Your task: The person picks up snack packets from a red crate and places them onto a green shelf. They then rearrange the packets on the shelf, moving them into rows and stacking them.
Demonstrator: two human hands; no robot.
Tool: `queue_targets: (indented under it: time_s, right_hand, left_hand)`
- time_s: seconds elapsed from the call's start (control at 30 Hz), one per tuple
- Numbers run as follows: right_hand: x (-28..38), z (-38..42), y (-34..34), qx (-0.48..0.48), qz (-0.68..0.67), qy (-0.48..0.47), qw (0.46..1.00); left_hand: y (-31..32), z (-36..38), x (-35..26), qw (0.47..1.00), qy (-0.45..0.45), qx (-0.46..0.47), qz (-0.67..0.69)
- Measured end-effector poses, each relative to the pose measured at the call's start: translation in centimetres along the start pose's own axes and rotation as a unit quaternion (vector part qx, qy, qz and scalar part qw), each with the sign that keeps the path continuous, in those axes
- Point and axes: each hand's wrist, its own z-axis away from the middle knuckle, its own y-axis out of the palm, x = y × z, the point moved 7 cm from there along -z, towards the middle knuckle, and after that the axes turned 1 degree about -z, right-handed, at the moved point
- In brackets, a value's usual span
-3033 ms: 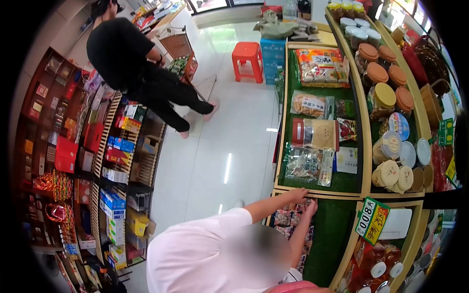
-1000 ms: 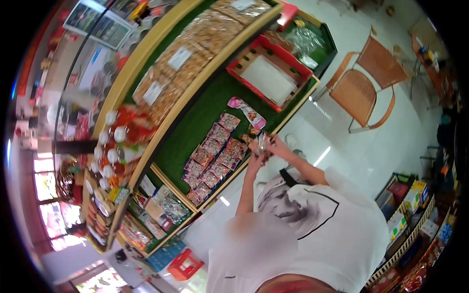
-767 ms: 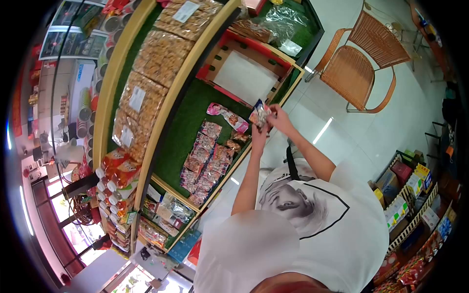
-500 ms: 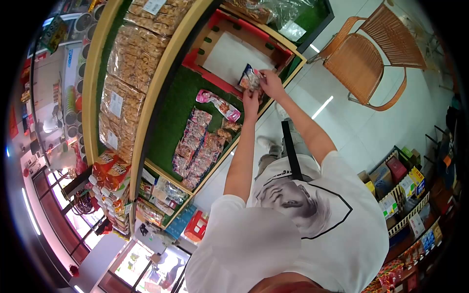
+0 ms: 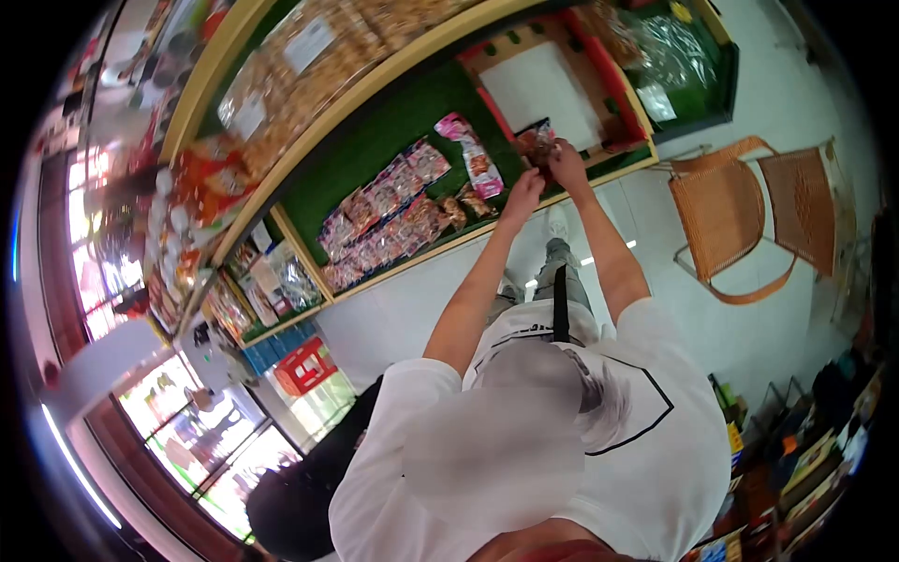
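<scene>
In the head view, my left hand [image 5: 524, 193] and my right hand [image 5: 567, 163] are closed at the near edge of a small snack packet [image 5: 536, 140] with dark printing and brownish contents. The packet is over the near side of a red-edged cardboard box [image 5: 616, 77] with a white bottom. Left of my hands, a longer pink snack packet [image 5: 472, 155] lies on the green mat [image 5: 323, 178]. Several small packets [image 5: 389, 234] lie in two rows farther left. Small brown packets [image 5: 455, 212] lie between those rows and the pink one.
The display shelf has a wooden front edge [image 5: 403, 272]. Large clear bags of snacks [image 5: 309, 56] fill the raised tier behind. A wicker chair [image 5: 721, 220] stands to the right on the tiled floor. A red box [image 5: 304, 367] sits low at the left.
The view has turned, so the shelf and box appear farther right and the chair lower. Both hands still hold the packet, which now shows more of its brown contents.
</scene>
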Motion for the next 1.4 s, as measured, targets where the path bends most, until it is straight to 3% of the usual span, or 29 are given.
queue_targets:
  time_s: [0.13,0.23,0.3,0.33,0.37,0.4,0.43,0.47,0.5,0.53,0.6,0.67,0.77,1.0,1.07,1.13,1.2,1.23,1.33,1.37,1.4]
  right_hand:
    - [7.0,4.7,-2.1,-0.118,-0.061,-0.073,0.988]
    - [9.9,9.8,0.4,-0.115,-0.020,-0.074,0.990]
    - [11.5,14.3,3.8,-0.082,-0.143,-0.033,0.986]
    - [11.8,16.5,6.3,-0.046,-0.120,-0.039,0.991]
    - [11.7,18.7,9.2,-0.007,-0.094,-0.047,0.994]
    - [11.3,21.0,12.3,0.001,-0.069,-0.070,0.995]
    - [4.9,22.6,18.3,0.081,-0.114,-0.009,0.990]
    - [5.1,24.9,21.9,0.185,-0.204,0.109,0.955]
    - [6.1,27.7,25.0,0.290,-0.180,0.251,0.906]
    - [10.4,30.5,26.1,0.336,-0.128,0.329,0.873]
    - [15.2,33.2,29.6,0.427,-0.095,0.302,0.847]
    - [19.1,33.8,34.1,0.486,-0.039,0.237,0.840]
    - [25.0,34.6,39.7,0.518,-0.107,0.257,0.809]
    - [34.3,35.9,53.4,0.559,-0.167,0.316,0.748]
    - [35.6,36.6,57.7,0.566,-0.198,0.339,0.725]
    - [36.5,36.7,62.8,0.594,-0.210,0.347,0.694]
    - [36.7,36.8,64.9,0.624,-0.203,0.350,0.668]
    - [36.6,36.6,64.8,0.595,-0.162,0.367,0.696]
    - [33.0,36.0,66.4,0.534,-0.115,0.410,0.730]
    - [33.3,36.5,66.5,0.564,-0.121,0.422,0.699]
    - [33.2,36.5,66.5,0.539,-0.114,0.433,0.713]
  left_hand:
    - [-6.0,6.8,4.4,0.997,-0.055,-0.044,0.027]
    - [-12.3,12.0,11.0,0.989,-0.114,-0.068,0.064]
    - [-16.7,15.4,16.7,0.983,-0.136,-0.094,0.077]
    - [-19.1,16.8,20.4,0.980,-0.139,-0.119,0.085]
    - [-22.1,17.2,25.4,0.990,-0.079,-0.109,-0.029]
    - [-24.7,18.8,28.2,0.988,-0.065,-0.128,-0.055]
    - [-27.3,20.6,30.8,0.984,-0.051,-0.148,-0.081]
    - [-29.9,22.5,33.1,0.977,-0.077,-0.197,-0.023]
    - [-32.3,24.6,35.4,0.963,-0.097,-0.248,0.036]
    - [-34.6,26.8,37.9,0.942,-0.117,-0.303,0.085]
    - [-38.6,31.5,38.1,0.927,-0.164,-0.318,0.117]
    - [-42.1,34.4,39.1,0.897,-0.159,-0.393,0.128]
    - [-46.7,36.5,39.2,0.867,-0.102,-0.465,0.147]
    - [-57.3,35.4,31.6,0.815,0.030,-0.576,-0.046]
    - [-60.7,34.9,27.0,0.848,-0.003,-0.529,0.016]
    - [-64.0,31.9,26.9,0.808,0.076,-0.580,-0.073]
    - [-66.7,29.6,28.1,0.816,-0.028,-0.570,-0.089]
    - [-67.2,28.7,28.5,0.817,-0.074,-0.563,-0.095]
    - [-67.4,27.2,28.9,0.817,-0.133,-0.551,-0.101]
    - [-67.4,27.3,28.7,0.815,-0.153,-0.548,-0.106]
    - [-67.4,27.7,28.4,0.810,-0.162,-0.552,-0.117]
